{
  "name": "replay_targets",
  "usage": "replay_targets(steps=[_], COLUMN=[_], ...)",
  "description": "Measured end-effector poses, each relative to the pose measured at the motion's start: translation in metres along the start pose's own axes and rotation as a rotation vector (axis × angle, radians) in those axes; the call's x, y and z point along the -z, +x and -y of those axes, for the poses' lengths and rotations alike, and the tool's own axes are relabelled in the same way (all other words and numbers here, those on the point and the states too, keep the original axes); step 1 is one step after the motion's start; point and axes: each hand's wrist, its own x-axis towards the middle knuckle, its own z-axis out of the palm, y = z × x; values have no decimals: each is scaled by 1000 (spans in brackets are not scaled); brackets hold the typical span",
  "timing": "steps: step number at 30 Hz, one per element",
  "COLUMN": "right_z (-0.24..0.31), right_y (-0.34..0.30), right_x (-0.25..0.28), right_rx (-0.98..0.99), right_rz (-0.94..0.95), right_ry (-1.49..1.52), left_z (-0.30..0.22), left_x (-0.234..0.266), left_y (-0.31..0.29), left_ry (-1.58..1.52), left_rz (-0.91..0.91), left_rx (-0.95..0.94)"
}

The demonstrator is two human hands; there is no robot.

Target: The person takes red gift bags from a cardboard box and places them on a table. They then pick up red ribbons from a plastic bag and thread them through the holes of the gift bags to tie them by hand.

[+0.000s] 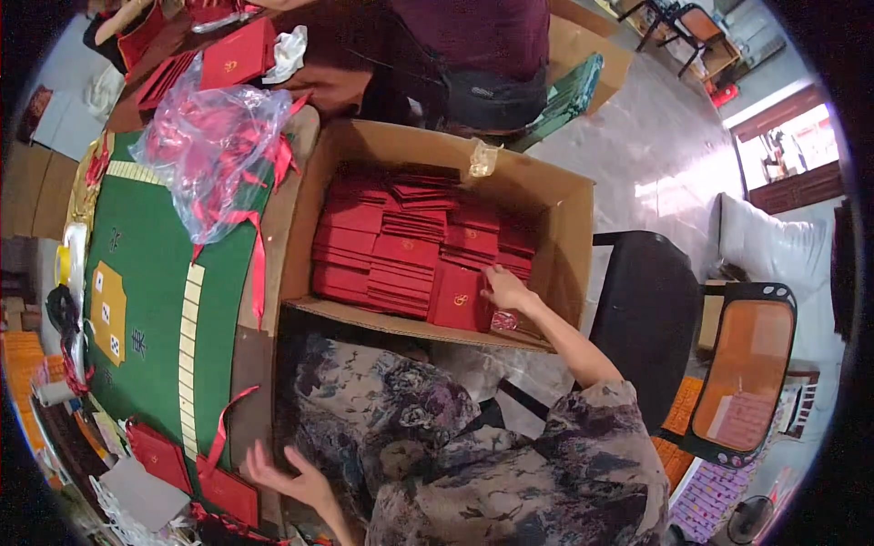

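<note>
**Right hand reaching into a carton of red booklets, left hand resting at the bench edge**

The person's right hand (506, 289) is stretching forward into a large open brown cardboard box (569, 223) that is sitting just beyond the lap. Its fingers are loosely spread and are touching the top edge of an upright red card-covered booklet with a gold emblem (458, 297), which is standing at the near right end of the box. Whether the fingers are actually gripping it cannot be told. The rest of the box is filled with flat stacks of similar red booklets (391, 241), lying in rows side by side.

The left hand (289, 475) is lying low at the near corner of the green-felt-topped bench (150, 273), fingers spread open and holding nothing. It is just beside a flat red folder (228, 493) at the bench's near edge, with a thin red ribbon (221, 432) curling above it. A second red folder (160, 454) is lying a little further left.

On the far part of the bench a clear crumpled plastic bag full of red ribbons (211, 146) is resting, touching the box's left wall. Another person in a dark maroon top (473, 41) is sitting behind the box. A black chair (648, 318) is standing to the right of the box.
</note>
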Motion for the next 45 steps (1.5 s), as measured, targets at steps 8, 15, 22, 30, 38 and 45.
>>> replay_targets(steps=[8,15,22,30,38,45], right_z=[-15,-13,-10,-9,-17,-20], right_y=[7,12,22,30,25,12], right_x=[-28,-32,-34,-36,-29,-18], right_rx=[-96,-103,-137,-181,-67,84], right_rz=[-10,-24,158,207,89,61], right_ry=[62,72,9,45,169,173], left_z=[-33,-37,-33,-27,-25,-31], left_x=[-16,-18,-19,-23,-25,-24], left_y=[-9,-12,-13,-16,-17,-16], left_ry=[-71,36,39,137,104,-6], left_rz=[152,180,225,190,176,186], left_rx=[147,112,133,55,73,111])
